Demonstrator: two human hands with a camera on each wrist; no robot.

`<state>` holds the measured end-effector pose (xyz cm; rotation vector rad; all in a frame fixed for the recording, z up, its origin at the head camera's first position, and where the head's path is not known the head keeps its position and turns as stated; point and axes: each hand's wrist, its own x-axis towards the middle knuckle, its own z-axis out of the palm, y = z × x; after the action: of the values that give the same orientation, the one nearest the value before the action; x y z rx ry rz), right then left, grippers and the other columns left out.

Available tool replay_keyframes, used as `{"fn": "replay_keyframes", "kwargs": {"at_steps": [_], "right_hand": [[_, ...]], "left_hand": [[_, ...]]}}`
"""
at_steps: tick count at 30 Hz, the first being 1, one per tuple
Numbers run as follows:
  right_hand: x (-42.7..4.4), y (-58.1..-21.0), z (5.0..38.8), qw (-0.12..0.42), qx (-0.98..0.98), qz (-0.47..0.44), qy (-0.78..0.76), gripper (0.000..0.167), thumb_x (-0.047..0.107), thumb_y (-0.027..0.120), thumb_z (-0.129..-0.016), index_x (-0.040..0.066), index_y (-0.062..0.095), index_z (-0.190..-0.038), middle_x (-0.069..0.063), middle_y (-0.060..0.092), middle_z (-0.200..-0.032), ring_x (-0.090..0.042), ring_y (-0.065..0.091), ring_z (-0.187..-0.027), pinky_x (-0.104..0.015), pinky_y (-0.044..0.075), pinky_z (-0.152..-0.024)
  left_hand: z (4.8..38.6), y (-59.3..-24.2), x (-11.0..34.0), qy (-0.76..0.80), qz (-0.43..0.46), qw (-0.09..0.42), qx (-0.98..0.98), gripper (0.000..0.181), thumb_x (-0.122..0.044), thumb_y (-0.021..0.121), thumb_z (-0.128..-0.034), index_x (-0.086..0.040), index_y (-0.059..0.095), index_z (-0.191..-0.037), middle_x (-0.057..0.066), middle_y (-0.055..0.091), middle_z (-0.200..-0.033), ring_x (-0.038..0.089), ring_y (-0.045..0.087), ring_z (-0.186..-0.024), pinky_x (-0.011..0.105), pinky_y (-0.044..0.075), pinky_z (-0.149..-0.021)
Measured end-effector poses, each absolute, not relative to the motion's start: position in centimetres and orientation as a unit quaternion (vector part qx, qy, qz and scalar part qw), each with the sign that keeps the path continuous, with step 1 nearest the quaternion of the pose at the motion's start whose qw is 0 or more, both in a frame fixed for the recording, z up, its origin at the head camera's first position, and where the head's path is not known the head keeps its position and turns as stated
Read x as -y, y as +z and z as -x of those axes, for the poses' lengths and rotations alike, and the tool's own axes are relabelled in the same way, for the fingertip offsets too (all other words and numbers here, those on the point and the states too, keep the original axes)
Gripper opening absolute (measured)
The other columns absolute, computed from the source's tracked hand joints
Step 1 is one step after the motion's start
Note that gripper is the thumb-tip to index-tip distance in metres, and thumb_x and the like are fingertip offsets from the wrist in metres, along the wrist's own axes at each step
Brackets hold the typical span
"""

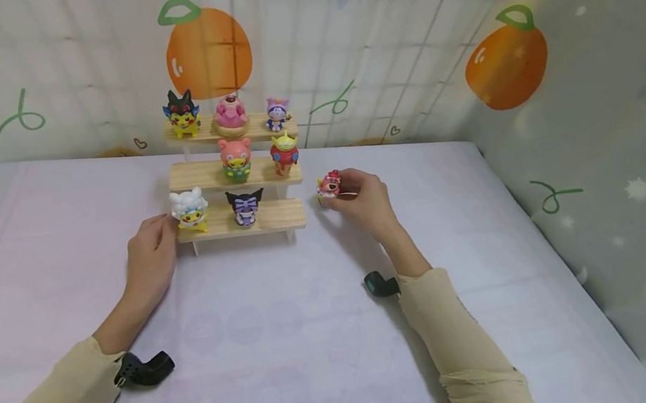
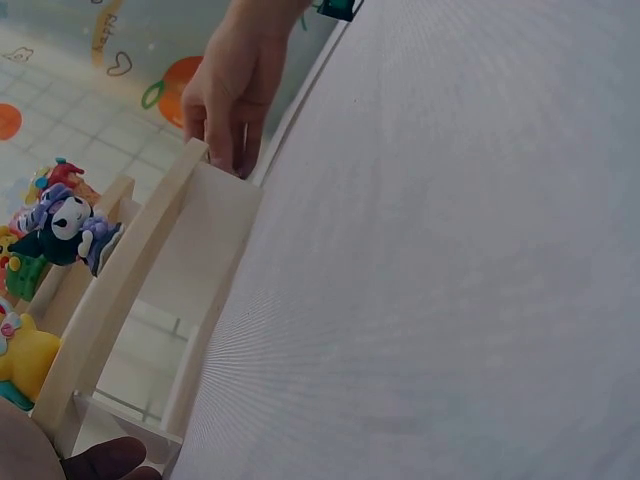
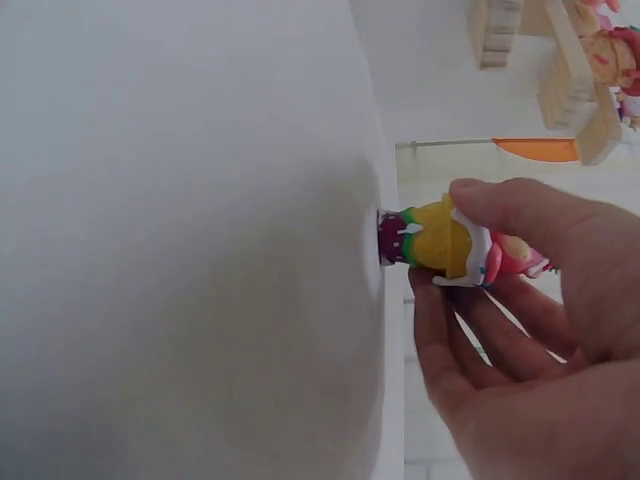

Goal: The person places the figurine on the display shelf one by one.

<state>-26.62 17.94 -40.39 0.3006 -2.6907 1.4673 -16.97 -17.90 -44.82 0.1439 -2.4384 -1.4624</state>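
Observation:
My right hand (image 1: 364, 201) holds a small red bear figurine (image 1: 330, 186), just right of the three-tier wooden display shelf (image 1: 274, 217). In the right wrist view, thumb and fingers pinch its yellow, white-dripped lower part (image 3: 440, 240); its purple foot is at the tabletop, though contact is hard to tell. My left hand (image 1: 151, 255) grips the left end of the bottom tier. In the left wrist view its fingers (image 2: 105, 460) curl at that end, partly cut off. Beside it on that tier stands a white-capped yellow figurine (image 1: 190, 211); mid-tier is a black-and-purple figurine (image 1: 245, 209).
On the middle tier stand a pink-hooded figurine (image 1: 236, 160) and a red-and-yellow one (image 1: 285, 153). The top tier bears a black-capped yellow figurine (image 1: 182, 114), a pink one (image 1: 230, 116) and a purple one (image 1: 278, 114). A patterned curtain (image 1: 398, 39) hangs behind the white-covered table (image 1: 271, 353).

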Motion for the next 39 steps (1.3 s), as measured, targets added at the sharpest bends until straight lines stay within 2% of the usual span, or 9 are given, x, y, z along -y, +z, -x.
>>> {"fn": "replay_keyframes", "kwargs": {"at_steps": [7, 12, 29, 39], "right_hand": [[-18.1, -38.4, 26.1, 0.090, 0.870, -0.115, 0.471, 0.042, 0.012, 0.089, -0.084, 0.002, 0.072, -0.121, -0.016, 0.078, -0.113, -0.027, 0.076, -0.103, -0.030, 0.062, -0.091], [-18.2, -36.4, 25.3, 0.118, 0.858, -0.139, 0.479, 0.040, 0.010, 0.089, -0.083, 0.003, 0.074, -0.119, -0.015, 0.078, -0.110, -0.026, 0.077, -0.101, -0.031, 0.063, -0.090], [-15.1, -33.7, 22.2, 0.055, 0.878, -0.199, 0.433, 0.041, 0.016, 0.088, -0.084, 0.004, 0.073, -0.120, -0.012, 0.078, -0.111, -0.025, 0.078, -0.099, -0.036, 0.063, -0.092], [-12.7, -35.0, 21.5, 0.023, 0.867, -0.232, 0.440, 0.037, 0.014, 0.089, -0.084, 0.004, 0.072, -0.115, -0.012, 0.078, -0.107, -0.025, 0.076, -0.099, -0.044, 0.063, -0.093]], "left_hand": [[16.8, -44.8, 18.0, -0.513, -0.050, 0.139, 0.846, 0.050, -0.029, 0.042, -0.1119, 0.009, 0.065, -0.135, 0.028, 0.061, -0.143, 0.043, 0.056, -0.138, 0.058, 0.043, -0.116], [16.9, -44.7, 17.9, -0.507, -0.046, 0.151, 0.847, 0.049, -0.028, 0.043, -0.1114, 0.009, 0.067, -0.131, 0.028, 0.063, -0.140, 0.044, 0.057, -0.136, 0.058, 0.043, -0.115], [16.9, -44.6, 17.8, -0.507, -0.046, 0.154, 0.847, 0.048, -0.026, 0.042, -0.1113, 0.011, 0.068, -0.129, 0.029, 0.063, -0.139, 0.043, 0.057, -0.136, 0.057, 0.044, -0.115], [16.7, -44.5, 17.8, -0.509, -0.047, 0.149, 0.846, 0.048, -0.025, 0.042, -0.1111, 0.011, 0.067, -0.131, 0.029, 0.063, -0.140, 0.044, 0.057, -0.137, 0.058, 0.044, -0.115]]}}
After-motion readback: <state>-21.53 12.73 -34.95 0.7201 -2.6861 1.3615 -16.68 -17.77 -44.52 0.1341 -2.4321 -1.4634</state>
